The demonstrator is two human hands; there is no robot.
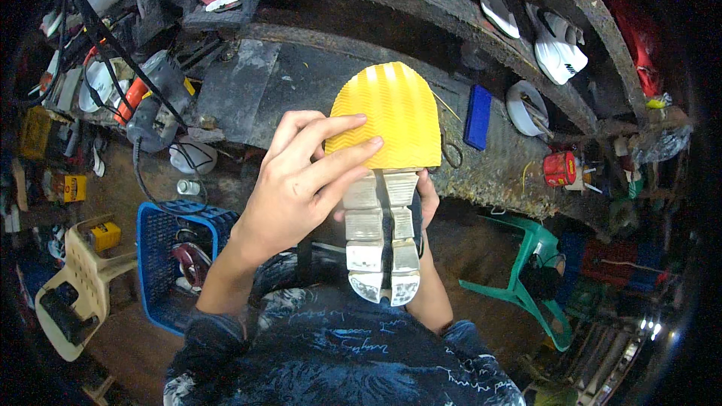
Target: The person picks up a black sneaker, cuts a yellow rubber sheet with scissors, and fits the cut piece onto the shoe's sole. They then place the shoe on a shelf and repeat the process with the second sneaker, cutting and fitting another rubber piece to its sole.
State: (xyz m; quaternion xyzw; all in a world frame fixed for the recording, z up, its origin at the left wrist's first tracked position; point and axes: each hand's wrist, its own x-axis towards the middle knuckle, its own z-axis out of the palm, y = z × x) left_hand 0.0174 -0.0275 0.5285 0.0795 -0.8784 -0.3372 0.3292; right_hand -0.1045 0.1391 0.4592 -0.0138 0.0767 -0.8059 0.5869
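A shoe is held sole-up in front of me, its worn white sole in blocks pointing toward my body. A yellow ribbed rubber sole piece covers the front of the sole. My left hand lies over the left side of the shoe, its fingers pressing the yellow piece's lower left edge. My right hand grips the shoe from behind and beneath; only its fingers show at the right edge.
A dark, dirty workbench runs behind, with a blue block, a tape roll and a red can. White shoes sit on a shelf. A blue crate, a beige chair and a green stool stand on the floor.
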